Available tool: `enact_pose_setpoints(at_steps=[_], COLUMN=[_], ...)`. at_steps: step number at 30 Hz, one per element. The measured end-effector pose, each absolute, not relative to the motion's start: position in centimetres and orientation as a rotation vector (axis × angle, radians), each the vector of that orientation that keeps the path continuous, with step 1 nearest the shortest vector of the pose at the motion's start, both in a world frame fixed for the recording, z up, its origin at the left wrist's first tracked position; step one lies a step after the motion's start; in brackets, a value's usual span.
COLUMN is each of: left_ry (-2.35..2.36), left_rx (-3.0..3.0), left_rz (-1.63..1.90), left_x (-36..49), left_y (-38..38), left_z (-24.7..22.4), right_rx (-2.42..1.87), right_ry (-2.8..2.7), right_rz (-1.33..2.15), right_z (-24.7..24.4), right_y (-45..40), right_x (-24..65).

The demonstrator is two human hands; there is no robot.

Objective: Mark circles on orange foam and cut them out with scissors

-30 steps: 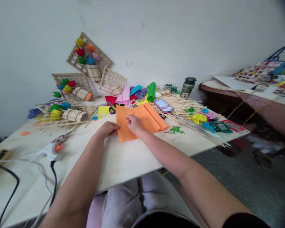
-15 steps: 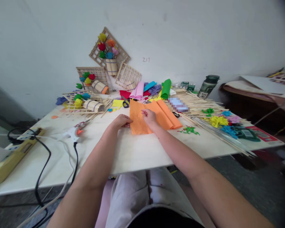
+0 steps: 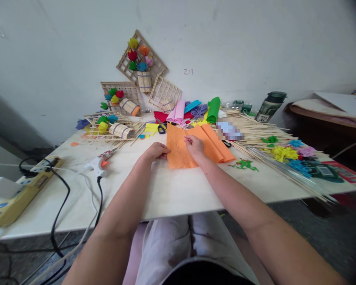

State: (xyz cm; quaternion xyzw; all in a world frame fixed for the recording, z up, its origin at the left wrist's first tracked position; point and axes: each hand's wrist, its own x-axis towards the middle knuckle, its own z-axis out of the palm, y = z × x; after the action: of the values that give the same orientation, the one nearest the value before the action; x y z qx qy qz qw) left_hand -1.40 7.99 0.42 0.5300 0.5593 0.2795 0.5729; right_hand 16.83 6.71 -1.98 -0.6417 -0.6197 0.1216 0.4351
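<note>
1. White flat table (image 3: 124,202), orange crinkly paper sheet (image 3: 178,152) between both hands.
2. Left hand (image 3: 158,151) pinches its left edge, probably steadying it.
3. Right hand (image 3: 195,146) half-curled over it; can't tell if gripping.

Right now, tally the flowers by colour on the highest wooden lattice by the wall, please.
Yellow flower: 1
Red flower: 1
Orange flower: 1
Pink flower: 1
Green flower: 1
Blue flower: 1
Total: 6
</note>
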Motion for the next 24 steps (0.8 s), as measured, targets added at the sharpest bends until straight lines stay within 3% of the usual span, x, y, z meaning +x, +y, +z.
enact_pose_setpoints(at_steps=[9,24], left_ry=[1.358,1.369], left_rx=[1.249,1.256], left_rz=[0.675,0.668], left_x=[-1.2,-0.9], left_y=[7.9,7.5], left_z=[0.3,0.3], right_rx=[-1.642,-1.546], right_ry=[-1.586,-2.156], right_rz=[0.270,0.045], right_z=[-1.9,3.7], right_y=[6.9,12.2], right_x=[16.7,9.1])
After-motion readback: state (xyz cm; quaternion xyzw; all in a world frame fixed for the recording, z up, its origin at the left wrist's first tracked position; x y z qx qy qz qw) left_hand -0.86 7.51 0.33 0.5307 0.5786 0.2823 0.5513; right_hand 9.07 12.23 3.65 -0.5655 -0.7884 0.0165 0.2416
